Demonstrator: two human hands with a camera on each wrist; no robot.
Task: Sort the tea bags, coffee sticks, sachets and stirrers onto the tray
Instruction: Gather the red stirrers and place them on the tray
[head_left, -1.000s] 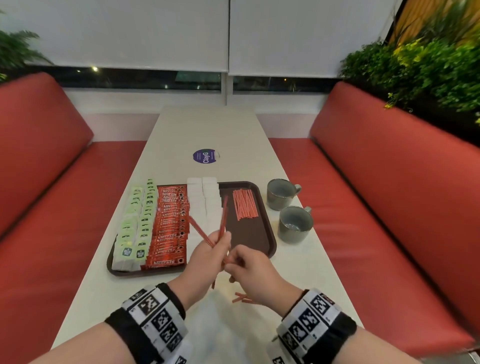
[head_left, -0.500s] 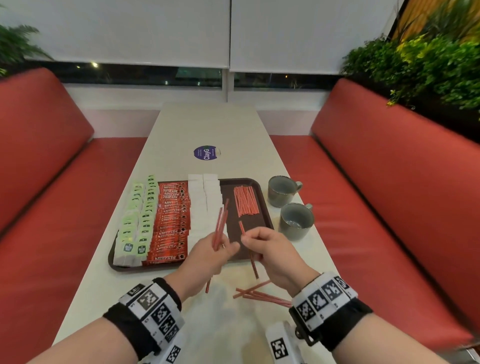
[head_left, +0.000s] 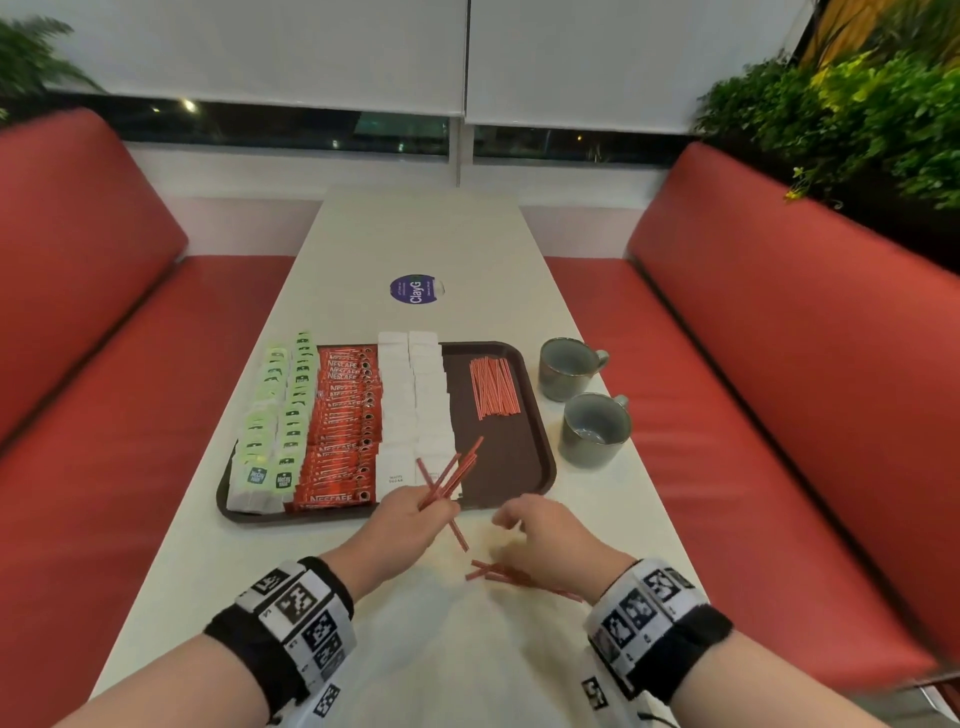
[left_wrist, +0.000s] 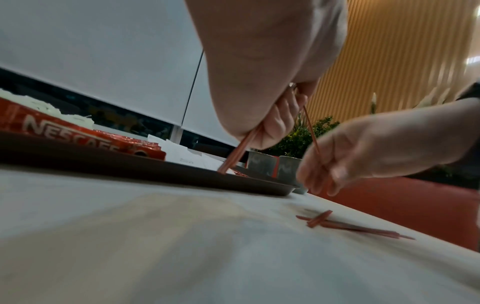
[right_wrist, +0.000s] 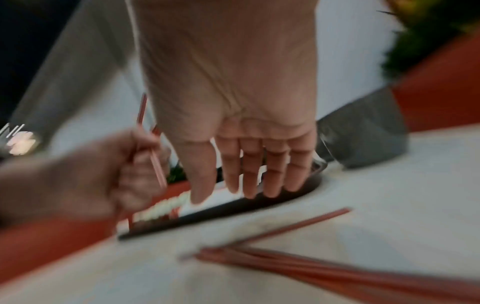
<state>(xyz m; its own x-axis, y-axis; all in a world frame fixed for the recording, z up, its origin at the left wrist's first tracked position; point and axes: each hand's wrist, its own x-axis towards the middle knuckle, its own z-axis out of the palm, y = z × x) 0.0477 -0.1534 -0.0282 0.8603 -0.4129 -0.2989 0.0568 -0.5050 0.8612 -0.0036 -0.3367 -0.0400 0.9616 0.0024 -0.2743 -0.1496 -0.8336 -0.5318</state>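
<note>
A brown tray (head_left: 540, 457) on the white table carries rows of green tea bags (head_left: 283, 410), red Nescafe coffee sticks (head_left: 345, 431), white sugar sachets (head_left: 415, 410) and a neat pile of red stirrers (head_left: 493, 387). My left hand (head_left: 410, 519) grips a small bunch of red stirrers (head_left: 452, 475) just in front of the tray's near edge, their tips fanned over the sachets. My right hand (head_left: 540, 525) hovers with straight fingers (right_wrist: 249, 174) and holds nothing, just above several loose stirrers (head_left: 511, 574) lying on the table.
Two grey mugs (head_left: 569, 366) (head_left: 595, 428) stand right of the tray. A round purple sticker (head_left: 415, 289) lies further up the table. Red bench seats (head_left: 779, 364) flank the table on both sides, with plants at the far right.
My right hand has let go of the stirrer it was passing over and dropped back toward the loose stirrers. The left hand now holds one more stirrer in its bunch.
</note>
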